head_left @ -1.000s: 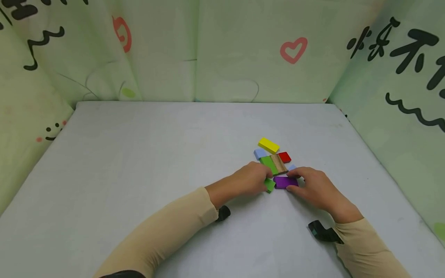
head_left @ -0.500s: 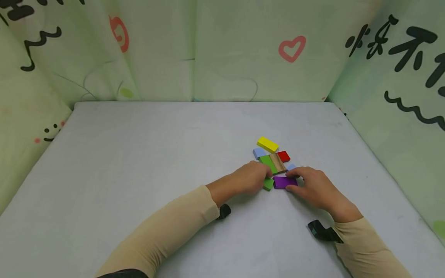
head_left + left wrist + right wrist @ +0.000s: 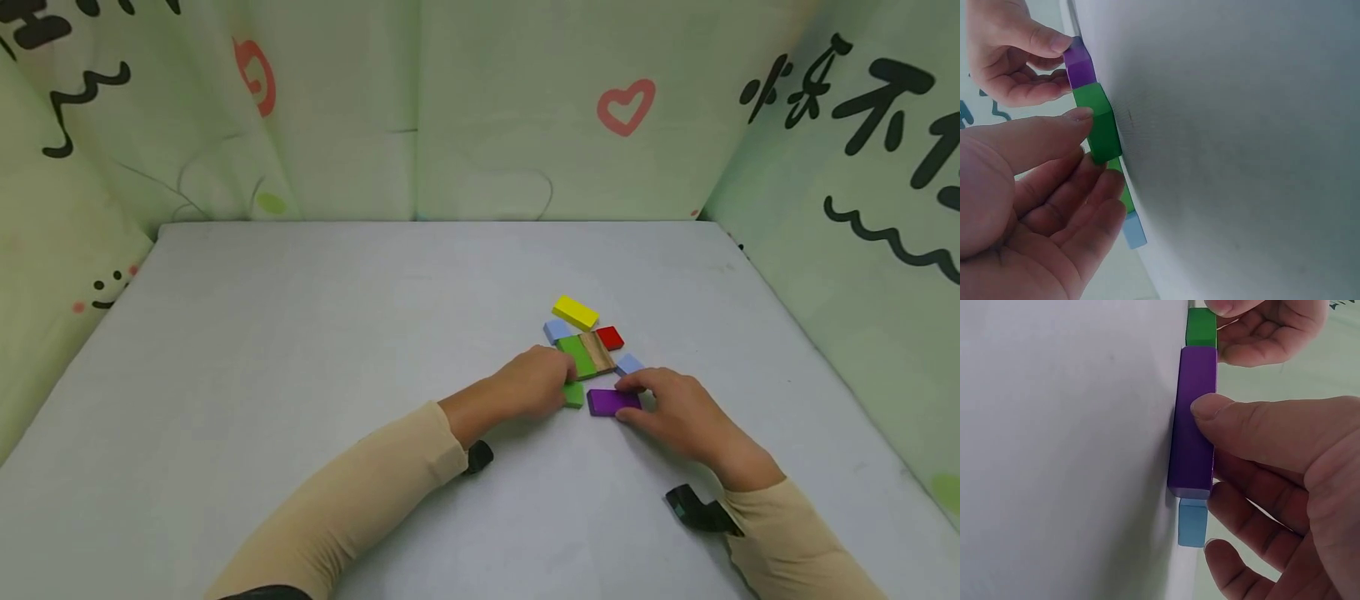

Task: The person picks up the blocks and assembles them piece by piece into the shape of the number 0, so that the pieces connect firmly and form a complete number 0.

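My left hand [image 3: 534,383] pinches a small green block [image 3: 1102,122] between thumb and fingers, low on the table. My right hand [image 3: 686,417] holds a long purple block [image 3: 609,402] by its right part, thumb on the near side. A narrow gap separates the two blocks in the head view. Just beyond them a larger green block [image 3: 576,357] lies flush against a brown wood-grained block [image 3: 597,352]. Around that pair sit a red block [image 3: 611,337], a light blue block [image 3: 557,331] at the left and another light blue block [image 3: 628,364] near my right fingertips.
A yellow block [image 3: 575,312] lies behind the others, slightly slanted. The white table [image 3: 300,333] reaches back to a pale green printed curtain [image 3: 487,125], which also closes off both sides. Black wrist cameras [image 3: 701,510] hang under my sleeves.
The purple block has shifted slightly toward me with my right hand. The small green block has moved a little left and turned straighter, so a gap now shows between the two.
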`<state>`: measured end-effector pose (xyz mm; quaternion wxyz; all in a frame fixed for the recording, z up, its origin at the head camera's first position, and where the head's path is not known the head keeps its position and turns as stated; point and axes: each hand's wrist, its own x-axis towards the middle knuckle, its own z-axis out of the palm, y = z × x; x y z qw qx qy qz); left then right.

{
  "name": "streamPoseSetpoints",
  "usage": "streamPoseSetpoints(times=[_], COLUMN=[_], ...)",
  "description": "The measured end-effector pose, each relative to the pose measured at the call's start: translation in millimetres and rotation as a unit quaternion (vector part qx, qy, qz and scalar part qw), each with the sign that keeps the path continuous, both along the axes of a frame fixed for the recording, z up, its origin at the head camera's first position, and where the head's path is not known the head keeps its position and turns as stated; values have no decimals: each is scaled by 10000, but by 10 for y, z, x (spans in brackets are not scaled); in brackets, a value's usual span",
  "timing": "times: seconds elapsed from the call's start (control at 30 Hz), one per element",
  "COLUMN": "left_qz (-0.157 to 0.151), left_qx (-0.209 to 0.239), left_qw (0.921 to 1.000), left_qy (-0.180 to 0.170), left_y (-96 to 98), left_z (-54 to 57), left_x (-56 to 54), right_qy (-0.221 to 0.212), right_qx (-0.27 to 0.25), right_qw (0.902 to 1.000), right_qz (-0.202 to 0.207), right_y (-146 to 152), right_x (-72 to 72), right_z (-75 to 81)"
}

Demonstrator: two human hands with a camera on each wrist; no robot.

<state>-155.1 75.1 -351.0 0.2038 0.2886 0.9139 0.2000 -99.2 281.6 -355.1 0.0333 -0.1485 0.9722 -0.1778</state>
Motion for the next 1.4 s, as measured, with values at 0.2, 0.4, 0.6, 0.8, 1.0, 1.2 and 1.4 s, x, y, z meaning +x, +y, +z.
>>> streamPoseSetpoints(times=[0.2,0.4,0.6,0.8,1.0,1.2,1.4], left_qz=[-55,-104,-138,-156,-155,-157,-126], left_qx=[-119,-151,-148,-122,-111,-135,-194], left_qw=[9998,9996,9995,9995,9992,9991,9992], left_qy=[129,194,242,255,349,378,330], left_y=[-17,-34,-50,-67,-77,-85,-103], left_z=[-4,0,-2,2,2,14,7], left_x=[20,31,41,53,65,78,80], right_qy=[-25,-49,-83,6,138,221,337], right_qx=[5,-17,-81,-92,-102,-154,-110], right_qw=[10000,9999,9998,9998,9995,9991,9986], right_qz=[37,92,136,194,279,337,394], right_y=[-18,-35,-64,-77,-80,-94,-108], right_x=[49,99,153,188,219,246,262], right_z=[0,-1,2,-9,-18,-28,-27])
